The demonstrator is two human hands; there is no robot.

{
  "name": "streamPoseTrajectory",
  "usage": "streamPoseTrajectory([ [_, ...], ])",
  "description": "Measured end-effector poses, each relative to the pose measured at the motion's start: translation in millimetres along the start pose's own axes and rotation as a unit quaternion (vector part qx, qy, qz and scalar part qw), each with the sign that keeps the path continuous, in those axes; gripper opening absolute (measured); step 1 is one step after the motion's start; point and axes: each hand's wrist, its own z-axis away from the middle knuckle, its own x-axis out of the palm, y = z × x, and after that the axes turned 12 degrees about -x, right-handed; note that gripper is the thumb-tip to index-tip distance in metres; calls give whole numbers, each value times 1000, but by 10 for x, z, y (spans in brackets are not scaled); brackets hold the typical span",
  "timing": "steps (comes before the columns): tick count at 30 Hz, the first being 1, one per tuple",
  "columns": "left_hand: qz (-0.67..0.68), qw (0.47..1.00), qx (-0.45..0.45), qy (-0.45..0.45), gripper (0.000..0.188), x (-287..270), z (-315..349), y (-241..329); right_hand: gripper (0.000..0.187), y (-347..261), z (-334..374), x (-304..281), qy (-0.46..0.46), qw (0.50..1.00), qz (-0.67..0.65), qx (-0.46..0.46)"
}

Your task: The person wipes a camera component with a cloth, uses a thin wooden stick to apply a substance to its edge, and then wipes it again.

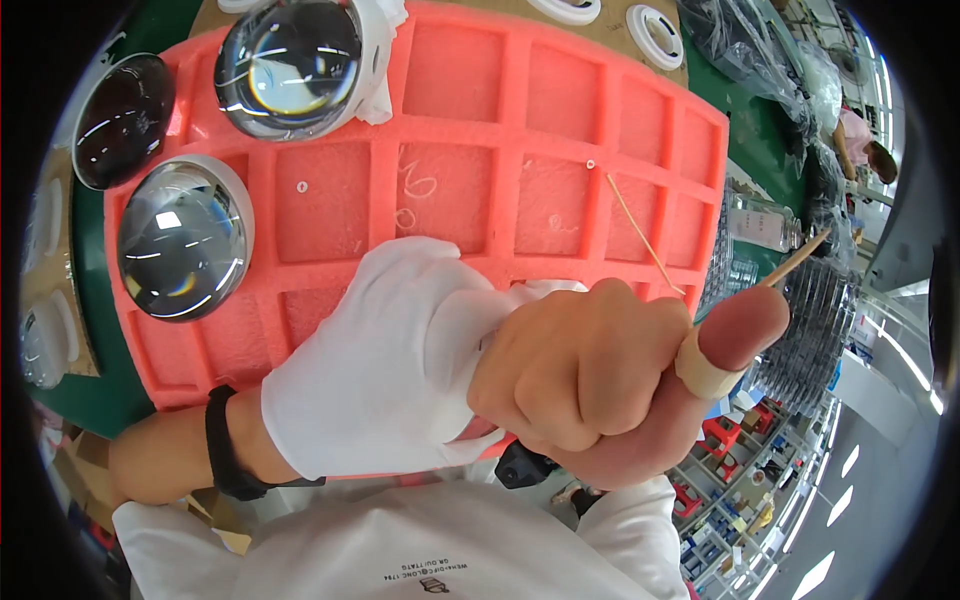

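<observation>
Low in the middle of the frame, the bare right hand (590,385) is balled into a tight grip, taped thumb raised, a thin wooden stick (795,262) poking out past it. The white-gloved left hand (385,360) curls shut against it; what either holds inside seems hidden. Behind them lies a pink foam tray (560,140), with glass dome lenses (185,238) at upper left.

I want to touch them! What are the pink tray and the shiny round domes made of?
The pink tray looks like soft matte foam, with a grainy surface. The domes look like clear polished glass or plastic, mirroring the ceiling lights; which one is unclear.
</observation>
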Motion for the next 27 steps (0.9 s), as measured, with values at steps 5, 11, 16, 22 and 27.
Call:
streamPoseTrajectory([
  [5, 15, 993, -64, -96, 52, -34, -123, 19, 75, 137, 83, 64, -10, 992, 70, -108],
  [11, 28, 995, -61, -80, 50, -3, -99, 16, 70, 144, 77, 45, 57, 990, 33, -127],
  [16, 60, 996, -42, 53, 42, 61, -75, 8, 52, 89, 44, 23, 114, 990, -43, -77],
  [22, 2, 979, -93, -183, 39, -148, -219, 37, 71, 190, 108, 150, 15, 975, 175, -136],
  [27, 47, 996, -59, -45, 43, 24, -92, -18, 68, 114, -7, -103, 76, 992, -46, -88],
])
